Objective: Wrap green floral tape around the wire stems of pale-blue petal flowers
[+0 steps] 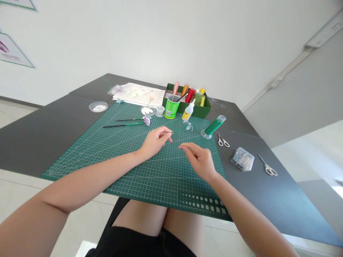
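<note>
My left hand [158, 139] is closed in a pinch over the green cutting mat [128, 150]. Between its fingertips is the end of a thin green stem [180, 128], which runs right to pale bluish leaves [189, 126]. To the right and nearer to me, my right hand [198, 157] has its thumb and fingers pressed together. Whatever it pinches, if anything, is too fine to make out. A gap separates the two hands. Beyond the left hand lies a purple flower [147, 121] beside two thin dark rods [123, 125].
A green spool [215, 125] stands right of the leaves, near scissors [223, 140] and a clear plastic box [242, 159]. More scissors [268, 167] lie farther right. Behind are a glue bottle [188, 111], a green can [171, 107], a box of coloured rolls [206, 111] and shallow dishes [98, 106].
</note>
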`<act>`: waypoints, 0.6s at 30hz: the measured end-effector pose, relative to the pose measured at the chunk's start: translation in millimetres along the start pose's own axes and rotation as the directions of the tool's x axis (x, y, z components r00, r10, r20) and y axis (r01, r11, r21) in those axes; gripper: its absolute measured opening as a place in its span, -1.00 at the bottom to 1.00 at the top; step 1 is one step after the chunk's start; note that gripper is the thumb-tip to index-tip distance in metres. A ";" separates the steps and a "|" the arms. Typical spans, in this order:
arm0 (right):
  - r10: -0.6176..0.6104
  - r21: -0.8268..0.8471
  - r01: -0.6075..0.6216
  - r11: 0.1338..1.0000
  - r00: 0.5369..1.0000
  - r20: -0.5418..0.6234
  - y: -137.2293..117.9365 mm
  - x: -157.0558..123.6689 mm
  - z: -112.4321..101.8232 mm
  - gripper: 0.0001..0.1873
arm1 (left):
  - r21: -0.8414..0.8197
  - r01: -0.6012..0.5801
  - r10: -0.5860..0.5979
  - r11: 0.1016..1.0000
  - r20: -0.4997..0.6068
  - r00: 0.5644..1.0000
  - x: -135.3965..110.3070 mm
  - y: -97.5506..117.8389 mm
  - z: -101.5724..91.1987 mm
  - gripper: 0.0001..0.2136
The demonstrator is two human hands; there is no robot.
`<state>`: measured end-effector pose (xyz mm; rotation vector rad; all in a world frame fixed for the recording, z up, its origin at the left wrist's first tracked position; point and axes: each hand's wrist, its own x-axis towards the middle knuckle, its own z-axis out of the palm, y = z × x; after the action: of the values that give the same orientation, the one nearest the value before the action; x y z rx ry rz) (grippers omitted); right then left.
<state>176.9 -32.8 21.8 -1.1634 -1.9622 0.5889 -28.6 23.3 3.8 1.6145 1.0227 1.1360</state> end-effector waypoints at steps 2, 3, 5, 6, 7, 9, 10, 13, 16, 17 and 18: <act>0.037 0.064 -0.036 0.997 0.999 -0.013 -4.8 0.4 -8.1 -0.67 | 0.159 -0.060 0.053 0.985 0.049 0.997 -1.9 2.6 -0.9 -0.85; 0.052 0.096 -0.051 0.994 0.999 -0.012 -6.7 0.7 -11.9 -0.68 | 0.218 -0.079 0.065 0.973 0.068 0.996 -3.1 4.2 -1.1 -0.84; 0.069 0.146 -0.068 0.987 0.998 -0.005 -9.3 1.3 -18.6 -0.68 | 0.301 -0.093 0.062 0.949 0.112 0.992 -5.5 7.9 -1.3 -0.84; 0.074 0.165 -0.073 0.984 0.997 -0.001 -10.1 1.6 -21.6 -0.68 | 0.333 -0.097 0.053 0.938 0.139 0.989 -6.7 10.1 -1.3 -0.85; 0.077 0.181 -0.077 0.980 0.997 0.003 -10.5 1.9 -24.4 -0.69 | 0.363 -0.101 0.041 0.926 0.167 0.985 -7.9 12.3 -1.2 -0.85; 0.081 0.214 -0.081 0.973 0.997 0.007 -10.5 2.3 -29.7 -0.69 | 0.428 -0.115 0.021 0.897 0.219 0.976 -10.6 16.9 -0.4 -0.86; 0.083 0.235 -0.081 0.969 0.997 0.003 -10.1 2.6 -32.4 -0.70 | 0.462 -0.133 0.019 0.877 0.244 0.970 -12.2 19.1 0.4 -0.87; 0.088 0.283 -0.079 0.956 0.996 -0.019 -7.1 4.1 -39.5 -0.72 | 0.540 -0.234 0.041 0.809 0.344 0.938 -18.1 23.9 3.9 -0.88; 0.085 0.246 -0.075 0.966 0.996 -0.031 -1.1 7.5 -42.9 -0.73 | 0.533 -0.327 0.058 0.780 0.458 0.887 -24.2 25.6 7.7 -0.88; 0.080 0.219 -0.072 0.973 0.996 -0.027 1.6 9.0 -42.9 -0.74 | 0.523 -0.347 0.059 0.779 0.490 0.870 -25.8 25.6 8.6 -0.88; 0.076 0.194 -0.070 0.979 0.997 -0.023 4.6 10.6 -42.2 -0.74 | 0.511 -0.365 0.060 0.778 0.518 0.853 -27.1 25.6 9.2 -0.88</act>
<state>210.0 -21.0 47.9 -1.1195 -1.7994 0.7776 -22.9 -10.9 20.2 2.4287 0.9106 0.4941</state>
